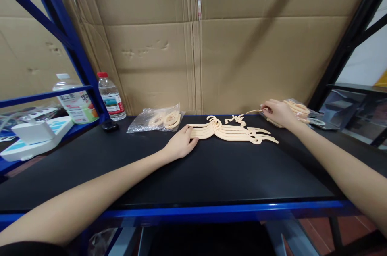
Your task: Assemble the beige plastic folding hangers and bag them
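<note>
On the black tabletop lies a winged arrangement of pale, wood-coloured curved strips [232, 134], set side by side with a small gap at the middle. My left hand [180, 143] rests flat on its left end, thumb apart from the fingers, partly covering the strips. Farther right, my right hand [279, 113] is closed in a pinch on a thin pale strip [254, 111] that sticks out to the left. Just beside and behind that hand sits a clear bag of pale pieces [298, 109]. Small curly pale pieces [237, 120] lie behind the arrangement.
Another clear bag of pale pieces [160, 119] lies at the back left. Near it stand a red-capped water bottle [111, 96] and a small black object [110, 125]. A larger bottle [77, 103] and a white power strip [39, 137] are farther left. Cardboard [151, 54] walls the back.
</note>
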Demonstrator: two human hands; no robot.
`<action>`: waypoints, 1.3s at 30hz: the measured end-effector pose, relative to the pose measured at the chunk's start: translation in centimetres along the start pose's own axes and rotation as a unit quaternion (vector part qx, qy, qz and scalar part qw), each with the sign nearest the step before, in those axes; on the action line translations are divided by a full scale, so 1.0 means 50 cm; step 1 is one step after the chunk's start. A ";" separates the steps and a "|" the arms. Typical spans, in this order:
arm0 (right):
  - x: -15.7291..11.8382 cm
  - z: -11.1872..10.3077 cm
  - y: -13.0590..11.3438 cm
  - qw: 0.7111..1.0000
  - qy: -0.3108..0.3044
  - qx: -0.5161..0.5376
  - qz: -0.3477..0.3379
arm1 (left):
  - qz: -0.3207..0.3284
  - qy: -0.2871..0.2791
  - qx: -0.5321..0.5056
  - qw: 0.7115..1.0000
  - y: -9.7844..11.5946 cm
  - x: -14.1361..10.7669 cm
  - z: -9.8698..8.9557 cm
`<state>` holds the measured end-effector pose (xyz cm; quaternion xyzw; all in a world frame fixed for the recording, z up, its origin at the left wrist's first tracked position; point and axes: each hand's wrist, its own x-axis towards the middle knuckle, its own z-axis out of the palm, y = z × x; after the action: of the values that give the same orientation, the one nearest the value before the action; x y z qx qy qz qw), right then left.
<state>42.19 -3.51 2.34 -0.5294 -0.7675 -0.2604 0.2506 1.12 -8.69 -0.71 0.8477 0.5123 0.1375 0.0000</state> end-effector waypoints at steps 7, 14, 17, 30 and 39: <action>0.006 -0.027 -0.028 0.982 0.073 0.086 0.150 | -0.002 0.025 -0.027 0.999 -0.005 0.003 0.004; 0.007 -0.054 -0.164 0.798 0.012 0.532 0.284 | 0.045 0.115 -0.277 0.953 0.055 -0.034 -0.029; -0.004 -0.064 -0.274 0.731 -0.058 0.632 0.250 | -0.016 -0.010 -0.511 0.859 0.106 -0.067 -0.036; -0.030 -0.068 -0.366 0.798 -0.146 0.581 0.068 | -0.092 -0.011 -0.672 0.735 0.112 -0.074 -0.036; -0.021 -0.011 -0.286 0.931 -0.168 0.323 0.000 | -0.144 0.072 -0.626 0.763 0.057 -0.048 -0.062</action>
<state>29.09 -8.95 0.12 -0.4555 -0.8412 0.0947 0.2756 1.82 -12.58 2.09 0.5629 0.4269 0.4870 0.5136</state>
